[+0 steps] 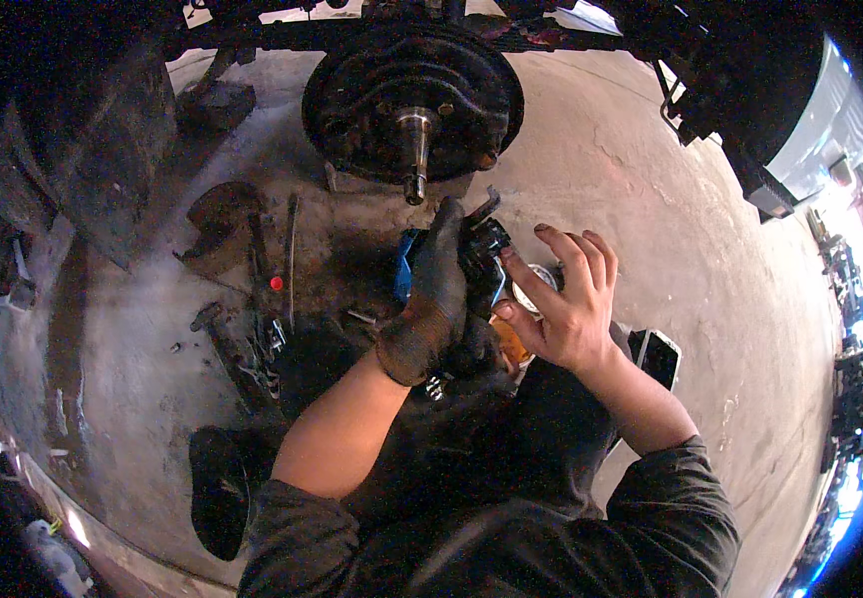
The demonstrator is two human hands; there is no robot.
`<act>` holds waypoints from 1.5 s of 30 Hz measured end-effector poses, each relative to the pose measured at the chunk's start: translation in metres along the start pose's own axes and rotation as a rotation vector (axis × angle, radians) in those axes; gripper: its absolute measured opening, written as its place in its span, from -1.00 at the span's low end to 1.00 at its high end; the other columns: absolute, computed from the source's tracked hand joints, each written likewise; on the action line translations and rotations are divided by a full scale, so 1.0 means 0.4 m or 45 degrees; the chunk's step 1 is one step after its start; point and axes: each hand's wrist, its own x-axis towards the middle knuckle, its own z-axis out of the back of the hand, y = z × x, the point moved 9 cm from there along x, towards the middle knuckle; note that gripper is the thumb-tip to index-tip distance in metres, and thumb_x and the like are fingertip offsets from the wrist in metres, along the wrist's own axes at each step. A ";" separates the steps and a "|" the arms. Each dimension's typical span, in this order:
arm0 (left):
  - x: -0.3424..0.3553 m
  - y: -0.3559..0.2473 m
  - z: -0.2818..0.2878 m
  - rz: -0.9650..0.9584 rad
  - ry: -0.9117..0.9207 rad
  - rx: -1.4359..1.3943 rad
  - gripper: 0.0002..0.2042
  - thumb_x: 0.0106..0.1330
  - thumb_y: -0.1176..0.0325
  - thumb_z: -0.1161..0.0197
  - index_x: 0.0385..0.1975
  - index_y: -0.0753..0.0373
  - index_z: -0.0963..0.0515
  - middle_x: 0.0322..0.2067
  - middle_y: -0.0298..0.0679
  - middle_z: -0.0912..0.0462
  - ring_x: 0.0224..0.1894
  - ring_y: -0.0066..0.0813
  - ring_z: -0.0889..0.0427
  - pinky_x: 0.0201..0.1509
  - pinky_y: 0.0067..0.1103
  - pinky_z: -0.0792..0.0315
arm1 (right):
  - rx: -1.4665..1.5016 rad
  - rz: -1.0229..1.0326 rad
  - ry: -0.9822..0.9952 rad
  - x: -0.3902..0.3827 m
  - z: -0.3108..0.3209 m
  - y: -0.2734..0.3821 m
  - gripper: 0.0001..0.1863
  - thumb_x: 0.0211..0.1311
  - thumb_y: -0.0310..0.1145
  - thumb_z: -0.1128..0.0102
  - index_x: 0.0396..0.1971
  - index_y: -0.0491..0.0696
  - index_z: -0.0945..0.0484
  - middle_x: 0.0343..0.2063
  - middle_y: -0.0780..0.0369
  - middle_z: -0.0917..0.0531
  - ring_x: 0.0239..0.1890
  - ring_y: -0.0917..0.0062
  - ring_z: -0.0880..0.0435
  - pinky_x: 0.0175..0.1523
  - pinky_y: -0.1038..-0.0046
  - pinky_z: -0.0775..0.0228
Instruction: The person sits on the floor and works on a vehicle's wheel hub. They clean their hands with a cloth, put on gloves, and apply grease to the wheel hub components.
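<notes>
My left hand point(435, 279), in a black glove, is wrapped round a dark metal part point(484, 239) with a bent arm sticking out at its top. My right hand point(573, 314) is bare and smudged, its fingers spread beside the part; the index fingertip is close to it, and contact is unclear. A round light-coloured container point(534, 289) shows partly behind the right fingers. Below lies something orange point(511, 342), half hidden by my hands. Blue material point(404, 267) peeks out left of the glove. Ahead, a round dark backing plate point(361, 120) carries a bare steel spindle point(417, 149) pointing toward me.
On the concrete floor at left lie a hammer point(224, 344), a long thin rod point(293, 249), a red cap point(276, 283) and a curved rusty piece point(220, 224). A phone-like device point(661, 357) sits by my right forearm. Dark vehicle parts overhang the far side.
</notes>
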 end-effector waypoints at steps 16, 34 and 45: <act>0.028 0.104 0.059 0.318 0.066 -0.561 -0.62 0.49 0.01 0.10 -0.15 0.19 -0.51 -0.45 -0.29 -0.59 -0.50 -0.51 -0.57 -0.50 -0.61 -0.49 | 0.083 0.043 -0.021 0.011 0.001 -0.020 -0.40 0.34 0.22 0.17 -0.02 0.08 -0.65 0.05 0.00 -0.47 0.08 0.12 -0.43 0.25 -0.01 -0.13; 0.013 0.024 0.058 -0.081 0.038 0.150 -0.68 0.40 0.08 0.01 -0.11 0.18 -0.48 -0.35 -0.29 -0.57 -0.37 -0.48 -0.56 -0.38 -0.60 -0.47 | -0.006 0.039 0.110 0.004 -0.028 -0.029 -0.33 0.30 0.33 0.25 0.18 0.23 -0.51 0.21 0.06 -0.39 0.18 0.16 -0.38 0.36 -0.08 0.09; -0.007 0.007 0.045 -0.433 0.347 0.634 -0.72 0.21 0.22 -0.26 -0.17 0.22 -0.47 -0.27 -0.25 -0.56 -0.22 -0.44 -0.56 -0.16 -0.51 -0.44 | 0.052 0.275 0.194 0.006 -0.090 -0.033 -0.24 0.35 0.34 0.57 0.11 0.25 -0.59 0.29 0.02 -0.29 0.27 0.13 -0.27 0.40 -0.10 0.29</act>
